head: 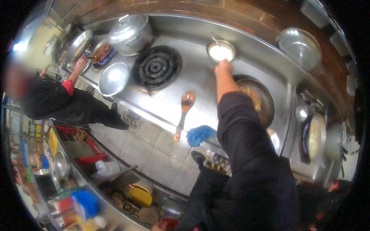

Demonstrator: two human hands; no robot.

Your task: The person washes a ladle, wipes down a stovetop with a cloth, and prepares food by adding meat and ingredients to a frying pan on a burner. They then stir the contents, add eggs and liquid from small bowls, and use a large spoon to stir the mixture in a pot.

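My right hand (224, 67) reaches forward and grips the near rim of a small metal bowl (210, 58). Inside it is a bright white substance, with a spoon handle (215, 40) leaning out. Under my forearm sits a dark wok (267, 99) of yellowish-brown food, partly hidden by the sleeve. A wooden spoon (187, 101) with a wet brown bowl lies left of my arm, its handle over the counter's front edge. Beside it a blue cloth (201, 135) hangs at that edge. At the bottom edge, what seems a sliver of my left hand (157, 228) shows; its state is unclear.
A black ringed burner (156, 67) is set in the steel counter (196, 70). Near it stand a lidded pot (131, 36) and a metal bowl (114, 79). At left a co-worker's hand (81, 64) holds a utensil over a pan of reddish food (102, 52). Another pan (316, 137) sits right.
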